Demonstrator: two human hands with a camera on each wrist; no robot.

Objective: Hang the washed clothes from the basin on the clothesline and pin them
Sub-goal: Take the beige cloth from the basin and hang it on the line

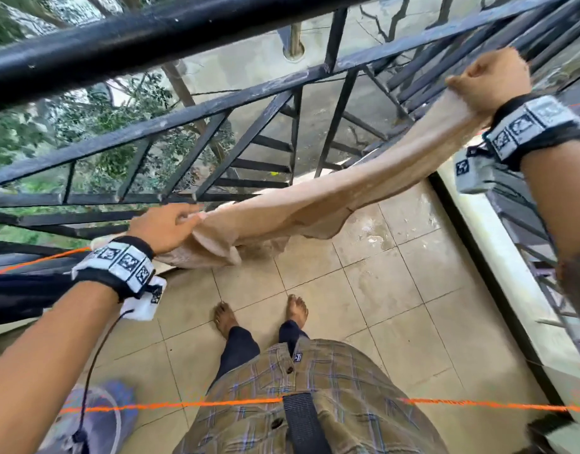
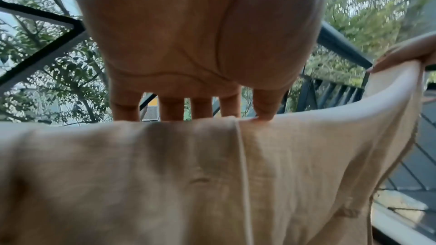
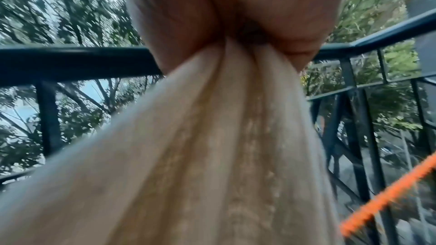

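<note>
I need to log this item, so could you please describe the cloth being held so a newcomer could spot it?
Start at the black railing. In front of it, a beige cloth stretches between the left hand and the raised right hand. It is the only pale fabric held up; the orange line is bare.

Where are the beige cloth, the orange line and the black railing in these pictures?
beige cloth (image 1: 364,188): head view, the stretched middle between the two hands.
orange line (image 1: 478,403): head view, the strand right of the person's shirt.
black railing (image 1: 170,37): head view, the thick top bar.
</note>
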